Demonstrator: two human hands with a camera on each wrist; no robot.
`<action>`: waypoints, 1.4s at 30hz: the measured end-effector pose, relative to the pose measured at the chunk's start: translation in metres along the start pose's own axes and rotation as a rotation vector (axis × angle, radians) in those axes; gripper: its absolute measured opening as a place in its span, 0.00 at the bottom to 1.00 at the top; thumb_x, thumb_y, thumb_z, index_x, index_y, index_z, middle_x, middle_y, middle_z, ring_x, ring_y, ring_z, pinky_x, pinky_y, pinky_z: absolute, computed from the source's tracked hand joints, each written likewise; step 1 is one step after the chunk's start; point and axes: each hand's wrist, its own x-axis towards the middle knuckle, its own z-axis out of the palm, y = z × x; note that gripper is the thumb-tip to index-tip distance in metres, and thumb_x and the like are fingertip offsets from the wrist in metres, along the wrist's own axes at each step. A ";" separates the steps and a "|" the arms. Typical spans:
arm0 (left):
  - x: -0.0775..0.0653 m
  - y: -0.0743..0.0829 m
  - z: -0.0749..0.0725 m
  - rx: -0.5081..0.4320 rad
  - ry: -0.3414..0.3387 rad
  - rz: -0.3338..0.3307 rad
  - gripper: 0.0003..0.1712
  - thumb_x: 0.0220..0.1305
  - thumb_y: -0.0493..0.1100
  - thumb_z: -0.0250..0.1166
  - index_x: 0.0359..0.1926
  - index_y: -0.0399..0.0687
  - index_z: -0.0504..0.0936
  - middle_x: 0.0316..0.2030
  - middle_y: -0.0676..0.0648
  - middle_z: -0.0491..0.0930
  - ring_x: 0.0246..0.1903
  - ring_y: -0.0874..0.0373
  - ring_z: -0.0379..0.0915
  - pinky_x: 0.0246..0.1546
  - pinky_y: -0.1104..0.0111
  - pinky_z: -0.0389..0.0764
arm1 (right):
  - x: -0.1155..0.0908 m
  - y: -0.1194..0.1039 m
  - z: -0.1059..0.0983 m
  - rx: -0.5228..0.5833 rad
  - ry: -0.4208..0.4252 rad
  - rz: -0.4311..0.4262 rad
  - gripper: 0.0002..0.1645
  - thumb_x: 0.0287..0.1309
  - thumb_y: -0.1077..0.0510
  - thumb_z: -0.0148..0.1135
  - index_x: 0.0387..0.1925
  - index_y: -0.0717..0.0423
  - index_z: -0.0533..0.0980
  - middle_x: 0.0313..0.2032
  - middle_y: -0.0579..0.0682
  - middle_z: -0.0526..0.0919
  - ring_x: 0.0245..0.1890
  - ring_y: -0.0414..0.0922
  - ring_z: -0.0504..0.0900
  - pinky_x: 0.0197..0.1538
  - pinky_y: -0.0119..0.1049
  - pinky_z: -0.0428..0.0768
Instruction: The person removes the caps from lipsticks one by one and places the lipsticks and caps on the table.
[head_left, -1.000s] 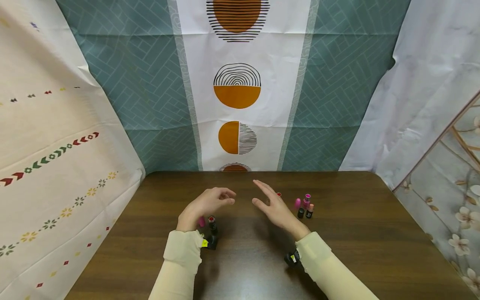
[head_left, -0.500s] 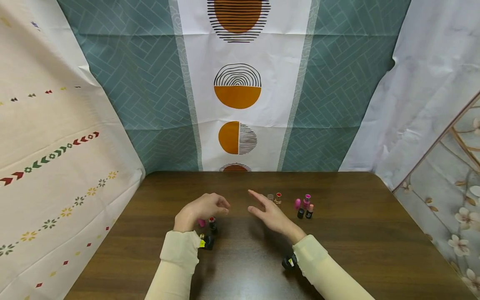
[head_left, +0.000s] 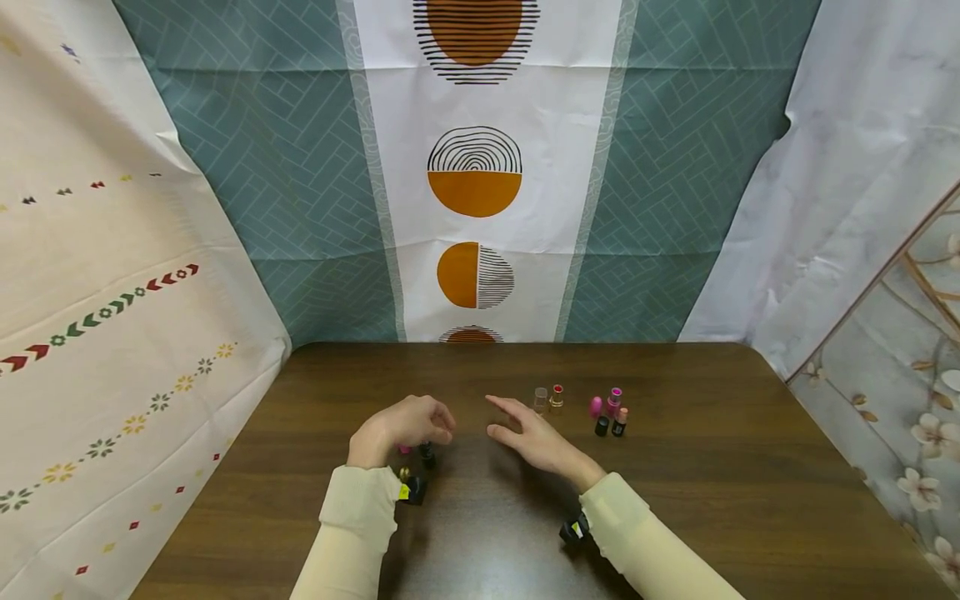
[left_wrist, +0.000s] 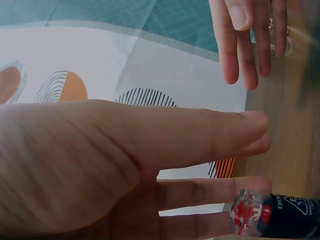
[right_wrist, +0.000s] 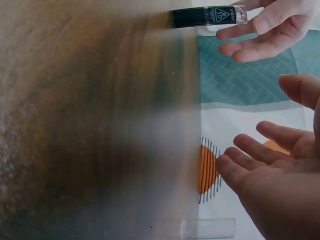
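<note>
One left hand (head_left: 403,425): over the table (head_left: 480,542), grip loosely spread, fingers a touch bent.
Right hand (head_left: 538,439): facing it, grip spread, fingers nearly straight.
Black lipstick (left_wrist: 292,217): upright on the table, right by the left hand's fingers (touching or not, cannot tell).
Clear cap (head_left: 540,399): beyond the right hand, beside the gold lipstick (head_left: 557,398).

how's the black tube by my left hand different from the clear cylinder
The black tube has an opaque body; the clear cylinder is see-through. The tube carries pale lettering, while none shows on the cylinder. The tube has a red-flecked clear end; the cylinder shows no red. Both stand upright on the table.
</note>
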 end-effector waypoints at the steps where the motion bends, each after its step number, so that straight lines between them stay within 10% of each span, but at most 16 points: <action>1: 0.000 0.000 0.000 -0.003 -0.004 -0.004 0.10 0.68 0.38 0.70 0.50 0.44 0.87 0.42 0.49 0.86 0.33 0.57 0.76 0.27 0.64 0.79 | 0.000 0.000 0.001 -0.002 0.000 0.004 0.36 0.77 0.49 0.59 0.78 0.55 0.63 0.76 0.62 0.63 0.74 0.63 0.65 0.72 0.62 0.64; 19: -0.001 -0.004 0.005 -0.001 0.011 -0.082 0.16 0.60 0.27 0.73 0.48 0.44 0.87 0.39 0.46 0.86 0.24 0.56 0.66 0.29 0.66 0.72 | 0.007 -0.004 0.013 0.164 -0.088 0.041 0.33 0.78 0.53 0.56 0.77 0.63 0.63 0.75 0.62 0.66 0.76 0.60 0.62 0.74 0.61 0.61; 27: -0.002 -0.008 0.006 0.029 0.031 -0.065 0.17 0.59 0.24 0.71 0.46 0.44 0.88 0.41 0.45 0.85 0.35 0.54 0.76 0.36 0.61 0.81 | 0.007 -0.003 0.024 0.260 -0.115 0.091 0.32 0.79 0.53 0.55 0.76 0.62 0.64 0.75 0.60 0.67 0.77 0.59 0.60 0.74 0.62 0.60; 42: 0.001 -0.006 0.005 -0.010 0.068 0.015 0.12 0.65 0.25 0.67 0.46 0.39 0.87 0.30 0.50 0.82 0.26 0.54 0.75 0.21 0.67 0.75 | 0.008 -0.002 0.031 0.508 -0.207 0.122 0.33 0.80 0.55 0.53 0.76 0.67 0.61 0.74 0.67 0.65 0.74 0.61 0.65 0.75 0.53 0.64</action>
